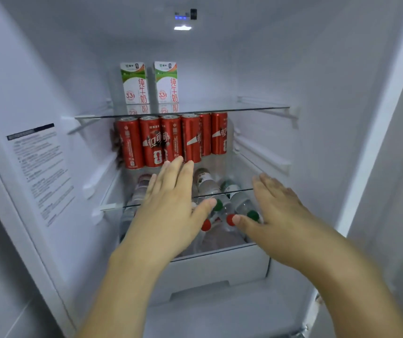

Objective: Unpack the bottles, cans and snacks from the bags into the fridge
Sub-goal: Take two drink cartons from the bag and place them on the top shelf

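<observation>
Where the fridge (pixel 317 69) stands open, contents by level. Upper glass shelf (pixel 244 109): two milk cartons (pixel 135 82), upright, side by side toward the left rear, white with green band and red lettering. Middle glass shelf (pixel 234 191): red cans (pixel 171 140), slim, upright, packed touching in a row behind the front edge — at least six countable, with further ones behind hard to make out. Lower drawer (pixel 220 267): clear water bottles (pixel 242 206), lying down, caps toward the front, some caps red and some green; count uncertain, since bottles overlap and blur through the glass.

Left hand (pixel 168 211): reaching in over the middle shelf, fingers straight and released, grasping nothing, fingertips just short of the can row or touching it — cannot tell which. Right hand (pixel 276 206): likewise flat and relaxed, grasping nothing, thumb beside a red cap. Both forearms across the lower frame, hiding much of the drawer and its bottles.

Surroundings: printed label (pixel 39 172) on left inner wall, text too blurred to read; control panel (pixel 185 15) with blue lights and lamp on ceiling; rails on both side walls.
</observation>
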